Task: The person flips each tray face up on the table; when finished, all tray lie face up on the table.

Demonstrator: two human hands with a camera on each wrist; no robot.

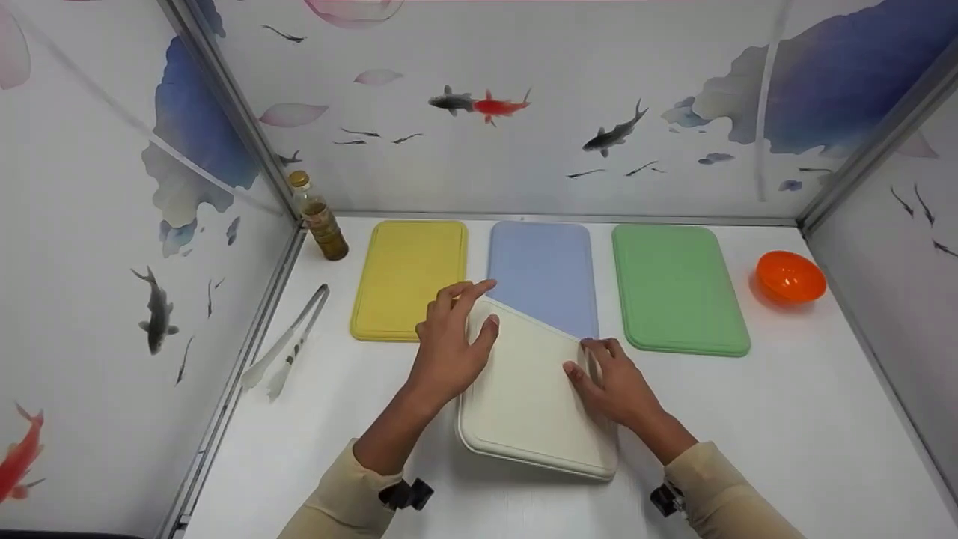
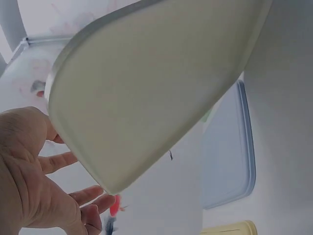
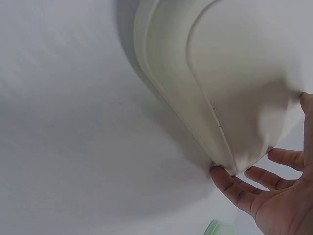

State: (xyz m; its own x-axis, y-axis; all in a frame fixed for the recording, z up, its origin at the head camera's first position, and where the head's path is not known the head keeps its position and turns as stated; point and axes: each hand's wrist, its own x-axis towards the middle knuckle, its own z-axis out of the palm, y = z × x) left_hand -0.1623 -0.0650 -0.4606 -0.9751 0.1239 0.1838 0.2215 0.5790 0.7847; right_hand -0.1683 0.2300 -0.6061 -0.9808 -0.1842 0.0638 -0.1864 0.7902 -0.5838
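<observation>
A cream cutting board [image 1: 535,397] with rounded corners is tilted above the white table, its lower edge close over the tabletop. My left hand [image 1: 449,348] holds its upper left corner, fingers spread along the edge and thumb on the face side. At the upper right corner, my right hand [image 1: 617,382] grips with the thumb on the face and the fingers at the edge. From the left wrist, the board's smooth side [image 2: 142,93] shows with fingertips [image 2: 88,194] at its rim. The right wrist view shows the fingers [image 3: 232,188] meeting the other corner.
Yellow [image 1: 412,277], blue [image 1: 542,273] and green [image 1: 677,288] cutting boards lie in a row behind. To the left are tongs [image 1: 292,340] and an oil bottle [image 1: 322,224]. An orange bowl [image 1: 789,277] sits at the right. Printed walls [image 1: 554,180] bound the table.
</observation>
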